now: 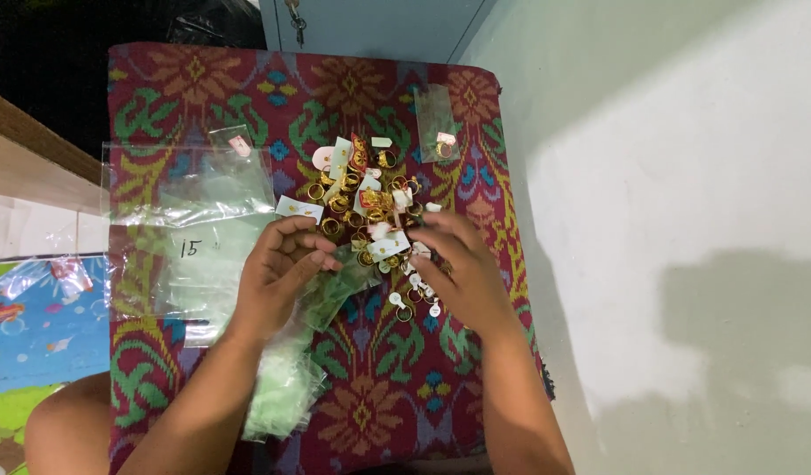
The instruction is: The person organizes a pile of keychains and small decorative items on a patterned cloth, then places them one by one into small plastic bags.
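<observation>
Rings (363, 198) of gold colour lie in a heap in the middle of a bright woven mat (396, 387), many with small white tags tied on, so they are all close to both hands. The left hand (280, 264) has its fingers pinched shut on a small clear bag (335, 290), holding it near the heap, likely so its mouth is easy to reach. The right hand (462, 264) rests flat at the edge of the heap with its fingers curled down onto the tagged rings; whether it is pinching one cannot be told, because the fingertips are hidden. More small clear bags (282, 391) sit in a pile under the left arm, near at hand. Bigger clear bags (190, 224) lie spread on the left side of the mat. One small bag with a ring in it (438, 123) lies apart at the far side.
</observation>
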